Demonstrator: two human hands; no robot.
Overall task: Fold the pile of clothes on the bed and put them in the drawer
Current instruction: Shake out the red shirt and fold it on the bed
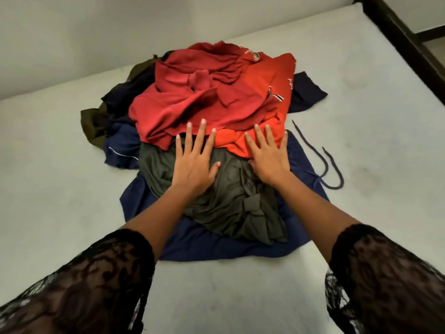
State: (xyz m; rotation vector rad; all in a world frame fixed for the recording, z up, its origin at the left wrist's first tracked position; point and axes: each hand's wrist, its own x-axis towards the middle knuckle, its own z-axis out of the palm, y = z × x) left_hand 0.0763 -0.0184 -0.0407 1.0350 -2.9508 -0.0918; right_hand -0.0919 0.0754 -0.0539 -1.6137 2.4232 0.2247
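Observation:
A loose pile of clothes lies in the middle of the bed (60,165). On top are a dark red garment (183,97) and a brighter orange-red one (267,92). In front of them sits a crumpled olive-grey garment (231,203), lying on a spread navy garment (192,244). Dark navy and brown pieces (96,121) stick out at the left. My left hand (195,160) lies flat, fingers spread, on the olive-grey garment at the edge of the red one. My right hand (269,155) lies flat on the orange-red and olive-grey cloth. Neither hand holds anything.
A dark drawstring cord (330,165) trails on the white mattress to the right of the pile. A grey wall (96,32) runs along the far side of the bed. A dark wooden bed frame (404,39) borders the right edge. No drawer is in view.

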